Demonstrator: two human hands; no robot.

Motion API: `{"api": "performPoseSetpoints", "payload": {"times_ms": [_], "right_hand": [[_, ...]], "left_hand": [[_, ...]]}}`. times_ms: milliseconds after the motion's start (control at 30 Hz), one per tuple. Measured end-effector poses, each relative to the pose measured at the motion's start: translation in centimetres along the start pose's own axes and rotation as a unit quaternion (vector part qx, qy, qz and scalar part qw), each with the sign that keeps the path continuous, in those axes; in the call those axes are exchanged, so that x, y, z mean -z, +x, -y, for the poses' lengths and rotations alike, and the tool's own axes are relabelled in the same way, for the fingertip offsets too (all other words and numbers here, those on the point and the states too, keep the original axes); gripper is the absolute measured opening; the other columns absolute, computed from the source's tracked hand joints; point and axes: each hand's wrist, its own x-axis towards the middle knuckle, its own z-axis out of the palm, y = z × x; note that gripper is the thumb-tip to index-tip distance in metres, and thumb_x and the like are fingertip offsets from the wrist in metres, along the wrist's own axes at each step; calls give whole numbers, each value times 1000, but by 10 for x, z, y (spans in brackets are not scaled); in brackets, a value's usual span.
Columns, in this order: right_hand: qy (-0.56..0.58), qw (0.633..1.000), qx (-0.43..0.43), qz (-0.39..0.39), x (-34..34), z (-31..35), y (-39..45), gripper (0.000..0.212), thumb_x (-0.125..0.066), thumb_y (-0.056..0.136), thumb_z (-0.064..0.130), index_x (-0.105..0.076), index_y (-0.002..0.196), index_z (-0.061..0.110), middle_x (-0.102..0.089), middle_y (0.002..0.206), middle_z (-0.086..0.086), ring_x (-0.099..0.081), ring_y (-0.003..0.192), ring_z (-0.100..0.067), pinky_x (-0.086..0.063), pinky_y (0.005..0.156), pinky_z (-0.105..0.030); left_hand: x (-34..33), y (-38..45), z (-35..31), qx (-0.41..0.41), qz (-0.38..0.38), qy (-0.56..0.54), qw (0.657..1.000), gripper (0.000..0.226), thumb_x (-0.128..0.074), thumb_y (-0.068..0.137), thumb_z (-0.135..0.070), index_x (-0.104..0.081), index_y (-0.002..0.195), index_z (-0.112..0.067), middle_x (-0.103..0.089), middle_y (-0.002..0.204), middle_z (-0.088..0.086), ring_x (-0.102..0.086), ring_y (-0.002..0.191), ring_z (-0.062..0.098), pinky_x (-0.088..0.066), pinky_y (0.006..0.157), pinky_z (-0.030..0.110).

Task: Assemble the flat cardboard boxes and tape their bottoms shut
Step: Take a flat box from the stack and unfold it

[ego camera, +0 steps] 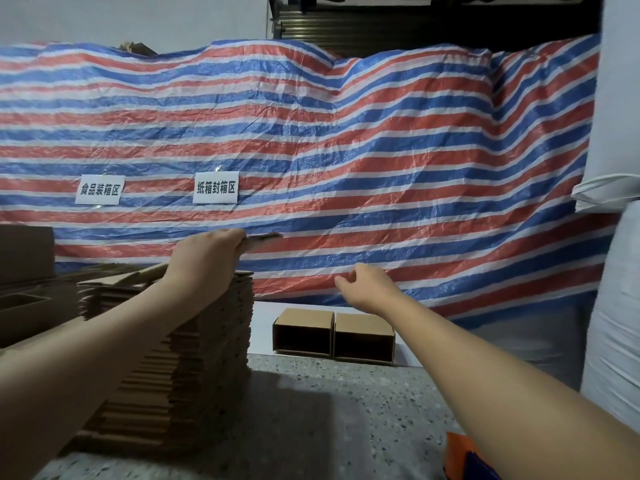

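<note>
Cardboard flats sit in a tall stack on the speckled floor at my left, just beside my left forearm. My left hand is above the stack's top, fingers curled round one flat that sticks out past them, raised off the pile. My right hand hangs in the air with fingers loosely spread, holding nothing. Beyond it two assembled boxes lie side by side, touching, open ends toward me. Behind hangs a striped tarp with two labels.
</note>
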Motion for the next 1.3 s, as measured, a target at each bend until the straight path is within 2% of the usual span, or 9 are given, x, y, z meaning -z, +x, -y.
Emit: {"api": "performPoseSetpoints", "payload": {"times_ms": [100, 200, 333, 467, 633, 733, 833, 933, 1300], "right_hand": [[166, 985, -22, -29, 17, 1, 10, 62, -49, 101, 46, -38, 149, 7, -46, 148, -13, -51, 126, -30, -45, 93, -38], [334, 939, -54, -66, 35, -6, 18, 69, -49, 101, 46, -24, 156, 13, -33, 159, -13, -39, 141, -33, -38, 113, -52], [434, 884, -74, -154, 60, -18, 20, 81, -47, 97, 64, -21, 157, 17, -29, 163, -7, -36, 145, -32, -38, 109, -48], [477, 862, -68, -156, 73, -34, 6, 54, -32, 97, 72, -53, 119, 27, -60, 120, 7, -59, 92, -6, -46, 71, -22], [485, 841, -55, -232, 76, -49, -9, 37, -47, 100, 51, -65, 86, 22, -67, 67, 14, -65, 74, -12, -49, 47, -18], [474, 843, -62, -246, 70, -49, -18, 34, -53, 99, 49, -65, 85, 21, -69, 66, 13, -67, 68, -13, -47, 44, -15], [463, 850, -85, -235, 57, -52, -29, 33, -55, 98, 51, -66, 89, 21, -72, 78, 5, -70, 75, -17, -52, 55, -21], [484, 848, -99, -193, 46, -67, -49, 29, -61, 97, 48, -68, 91, 20, -76, 83, 1, -75, 77, -20, -62, 66, -32], [475, 869, -139, -29, -6, -124, -125, 37, -59, 99, 43, -72, 105, 9, -76, 98, -14, -74, 93, -29, -58, 87, -46]], "left_hand": [[25, 18, -21, 30, -41, -121, 991, 17, -53, 98, -19, -65, 100, -7, -68, 84, 14, -58, 68, 33, -47, 58, 41], [41, 29, -38, 42, -59, -210, 975, 19, -52, 99, -22, -67, 103, -12, -70, 89, 7, -60, 75, 27, -48, 62, 37], [50, 33, -53, 71, -8, -331, 941, 17, -53, 99, -34, -66, 97, -24, -66, 83, -6, -61, 74, 14, -46, 58, 29], [46, 32, -65, 104, 30, -446, 889, 16, -55, 98, -35, -66, 92, -25, -72, 90, 5, -67, 78, 21, -51, 67, 32], [25, 32, -69, 194, 38, -517, 833, 17, -54, 98, -39, -64, 90, -27, -71, 90, -4, -66, 85, 15, -52, 70, 30], [2, 27, -72, 274, 35, -521, 808, 23, -52, 98, -46, -60, 101, -25, -66, 96, -5, -62, 89, 12, -49, 72, 30], [-18, 12, -81, 335, 38, -503, 796, 31, -48, 99, -50, -54, 110, -22, -61, 96, -3, -57, 86, 12, -44, 69, 28], [-33, -11, -89, 352, 46, -545, 760, 26, -49, 98, -50, -56, 101, -25, -64, 102, 1, -60, 92, 16, -50, 77, 32], [-78, -101, -114, 424, 143, -590, 673, 41, -69, 80, -58, -66, 104, -25, -74, 95, 0, -70, 91, 19, -57, 84, 45]]}}
